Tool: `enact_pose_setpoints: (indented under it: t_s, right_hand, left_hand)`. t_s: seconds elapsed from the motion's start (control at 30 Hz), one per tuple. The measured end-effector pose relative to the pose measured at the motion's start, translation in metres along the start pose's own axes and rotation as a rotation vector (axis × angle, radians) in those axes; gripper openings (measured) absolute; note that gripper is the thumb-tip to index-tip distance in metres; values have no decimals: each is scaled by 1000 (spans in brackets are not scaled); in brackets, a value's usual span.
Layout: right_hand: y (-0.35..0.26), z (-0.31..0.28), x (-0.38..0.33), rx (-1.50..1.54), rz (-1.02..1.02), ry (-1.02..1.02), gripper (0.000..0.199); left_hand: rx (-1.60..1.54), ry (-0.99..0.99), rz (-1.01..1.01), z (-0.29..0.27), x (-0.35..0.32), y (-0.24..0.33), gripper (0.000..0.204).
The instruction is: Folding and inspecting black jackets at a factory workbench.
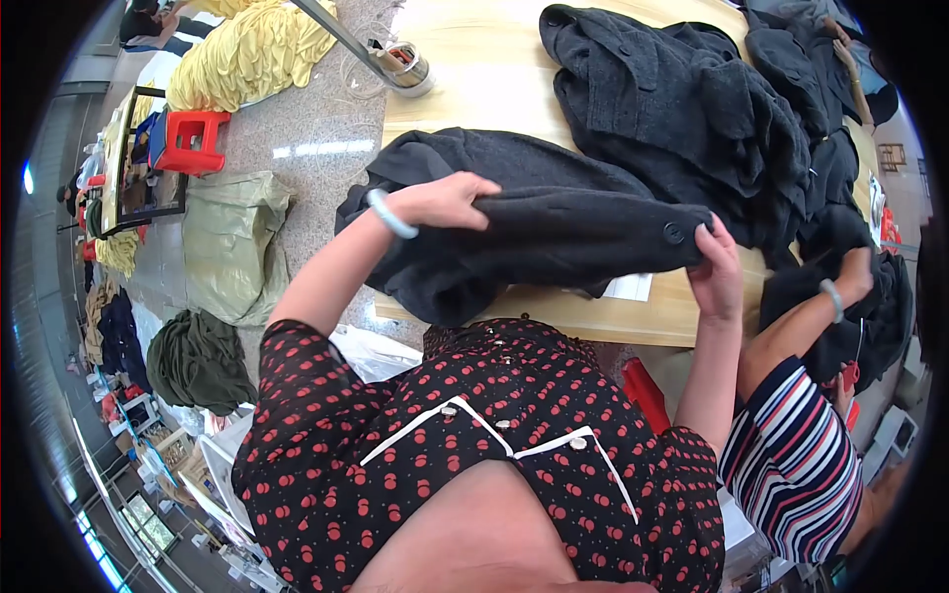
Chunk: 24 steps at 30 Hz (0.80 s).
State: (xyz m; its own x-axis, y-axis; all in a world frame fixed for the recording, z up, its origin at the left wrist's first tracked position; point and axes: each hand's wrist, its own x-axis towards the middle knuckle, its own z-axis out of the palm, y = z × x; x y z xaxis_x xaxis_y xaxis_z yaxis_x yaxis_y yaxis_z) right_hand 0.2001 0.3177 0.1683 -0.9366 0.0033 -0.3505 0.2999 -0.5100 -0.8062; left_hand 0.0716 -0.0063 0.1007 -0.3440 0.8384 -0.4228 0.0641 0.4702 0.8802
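A dark charcoal coat (583, 229) lies partly on the wooden table in front of me. One long edge of it is raised and stretched between my hands, with a round dark button showing near its right end. My left hand (450, 203), a pale bangle on its wrist, grips the upper edge toward the left, thumb and fingers on either side of the cloth. At the right end, by the button, my right hand (717, 267) pinches the corner; its fingertips are partly hidden behind the fabric. The rest of the coat is bunched beyond and below the raised edge.
More dark coats (682, 109) are heaped at the far right of the table (474, 59). A can of tools (407, 71) stands by a metal pole. On my right, a co-worker in a striped top (806, 455) handles dark cloth. Leftward are a red stool (193, 141) and a large sack (232, 242).
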Motion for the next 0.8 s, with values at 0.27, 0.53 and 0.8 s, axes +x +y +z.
enact_pose_setpoints:
  t_s: [0.27,0.53,0.8]
  right_hand:
    - [90,-32,45,-1664,-451,219,18]
    - [148,19,89,-1294,-341,-368,36]
    - [167,21,57,-1379,-526,-271,14]
  left_hand:
    - [289,262,-53,41,-2,-54,30]
    - [321,237,-79,45,-11,-53,31]
    - [217,48,-324,34,37,-50,69]
